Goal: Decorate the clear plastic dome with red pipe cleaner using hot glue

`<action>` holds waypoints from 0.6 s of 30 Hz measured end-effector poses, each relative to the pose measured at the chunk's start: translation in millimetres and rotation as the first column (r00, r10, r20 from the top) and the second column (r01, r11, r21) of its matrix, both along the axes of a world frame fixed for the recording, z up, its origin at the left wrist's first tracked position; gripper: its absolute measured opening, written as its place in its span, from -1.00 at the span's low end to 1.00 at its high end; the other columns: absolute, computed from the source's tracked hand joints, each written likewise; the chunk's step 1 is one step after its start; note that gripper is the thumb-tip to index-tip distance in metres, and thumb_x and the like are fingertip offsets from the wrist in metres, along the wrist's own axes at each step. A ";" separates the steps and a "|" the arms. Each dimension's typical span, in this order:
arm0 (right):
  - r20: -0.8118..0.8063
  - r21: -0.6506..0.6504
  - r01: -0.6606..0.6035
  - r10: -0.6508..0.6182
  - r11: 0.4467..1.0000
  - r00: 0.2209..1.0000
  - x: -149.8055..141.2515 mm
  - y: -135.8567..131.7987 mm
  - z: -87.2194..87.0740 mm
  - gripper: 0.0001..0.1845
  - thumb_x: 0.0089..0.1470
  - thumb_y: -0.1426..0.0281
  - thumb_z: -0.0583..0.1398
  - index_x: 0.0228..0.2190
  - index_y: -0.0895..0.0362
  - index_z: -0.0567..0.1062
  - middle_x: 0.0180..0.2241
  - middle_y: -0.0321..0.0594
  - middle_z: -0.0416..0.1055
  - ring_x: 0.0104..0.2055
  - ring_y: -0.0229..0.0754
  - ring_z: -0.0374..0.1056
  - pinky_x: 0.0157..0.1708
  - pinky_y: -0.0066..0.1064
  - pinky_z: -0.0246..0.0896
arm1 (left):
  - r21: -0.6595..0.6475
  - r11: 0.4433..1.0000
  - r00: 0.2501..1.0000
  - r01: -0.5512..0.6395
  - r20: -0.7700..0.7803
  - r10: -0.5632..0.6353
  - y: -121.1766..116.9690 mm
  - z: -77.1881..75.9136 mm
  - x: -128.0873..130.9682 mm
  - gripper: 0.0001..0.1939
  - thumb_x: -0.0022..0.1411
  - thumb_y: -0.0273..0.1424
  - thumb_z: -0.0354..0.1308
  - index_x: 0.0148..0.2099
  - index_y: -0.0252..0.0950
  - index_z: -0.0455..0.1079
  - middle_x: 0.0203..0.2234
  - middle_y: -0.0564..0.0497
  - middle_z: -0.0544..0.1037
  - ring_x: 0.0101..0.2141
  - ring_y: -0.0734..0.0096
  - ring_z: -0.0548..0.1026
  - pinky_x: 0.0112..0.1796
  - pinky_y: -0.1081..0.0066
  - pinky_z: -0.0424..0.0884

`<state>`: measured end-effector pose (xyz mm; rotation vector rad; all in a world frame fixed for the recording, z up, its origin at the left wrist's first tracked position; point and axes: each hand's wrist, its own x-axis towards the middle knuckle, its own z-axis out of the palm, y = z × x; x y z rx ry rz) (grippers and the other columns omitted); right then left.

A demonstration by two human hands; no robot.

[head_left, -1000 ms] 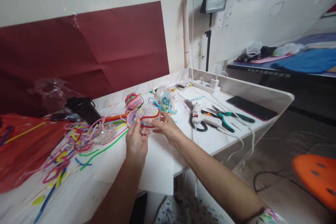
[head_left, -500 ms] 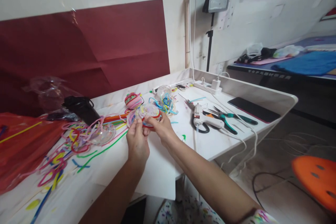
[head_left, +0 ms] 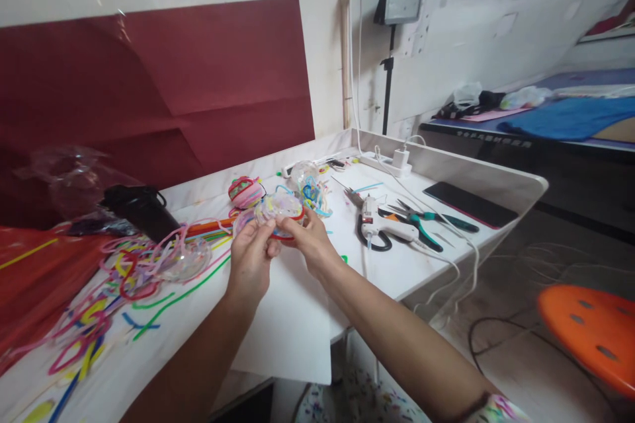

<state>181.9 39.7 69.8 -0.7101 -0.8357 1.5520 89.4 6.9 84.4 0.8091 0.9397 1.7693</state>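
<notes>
Above the front of the white table, both hands hold a clear plastic ball (head_left: 278, 205) with coloured pipe cleaners on it, a red one along its right side. My left hand (head_left: 252, 258) pinches its lower left edge, thumb and forefinger together. Wrapped round the right side is my right hand (head_left: 311, 243), its thumb lying on the front; the far fingers are hidden. Just behind sit a pink and red wrapped ball (head_left: 247, 192) and another clear ball (head_left: 304, 175) beside blue and yellow strands. Loose pipe cleaners (head_left: 106, 304) and a clear half shell (head_left: 186, 261) lie to the left.
On the right are a hot glue gun (head_left: 384, 223), green-handled pliers (head_left: 421, 219), a dark phone (head_left: 470, 203) and a power strip (head_left: 385, 163) with trailing cords. A black object (head_left: 139, 210) and red plastic sheet (head_left: 40, 277) lie left. An orange stool (head_left: 590, 330) stands beyond the table.
The whole view has shifted slightly, so most things appear further left. Both hands keep their hold on the ball, with only a slight shift of the left fingers.
</notes>
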 end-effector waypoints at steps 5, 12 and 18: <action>0.078 0.014 -0.035 0.034 0.999 0.996 8.3 5.8 -3.8 -0.41 -0.21 0.21 0.44 -0.14 0.09 0.42 -0.22 -0.21 0.56 -0.25 -0.12 0.51 -0.34 -0.35 0.44 | -0.074 0.993 0.995 0.094 -0.017 -0.095 3.6 5.1 -9.8 -0.79 -0.10 -0.59 0.42 -0.38 -0.37 0.47 -0.57 0.12 0.49 -0.68 0.67 0.30 -0.67 0.63 0.19; 0.107 0.005 -0.100 0.099 0.995 0.989 17.9 9.3 -1.7 -0.37 -0.21 0.20 0.46 -0.10 0.09 0.41 -0.17 -0.19 0.56 -0.19 -0.10 0.52 -0.24 -0.28 0.45 | -0.144 0.966 0.977 0.214 0.022 -0.213 8.3 7.9 -19.7 -0.82 -0.12 -0.62 0.39 -0.38 -0.43 0.52 -0.52 0.01 0.56 -0.58 0.54 0.42 -0.59 0.56 0.35; 0.230 -0.042 -0.141 0.147 0.989 0.962 21.9 12.0 6.0 -0.27 -0.16 0.09 0.45 0.00 0.06 0.37 -0.09 -0.15 0.56 -0.17 -0.07 0.52 -0.30 -0.31 0.39 | -0.118 0.976 0.978 0.184 0.118 -0.170 13.3 8.5 -18.9 -0.81 -0.06 -0.68 0.35 -0.33 -0.41 0.52 -0.44 -0.01 0.60 -0.57 0.56 0.43 -0.61 0.58 0.33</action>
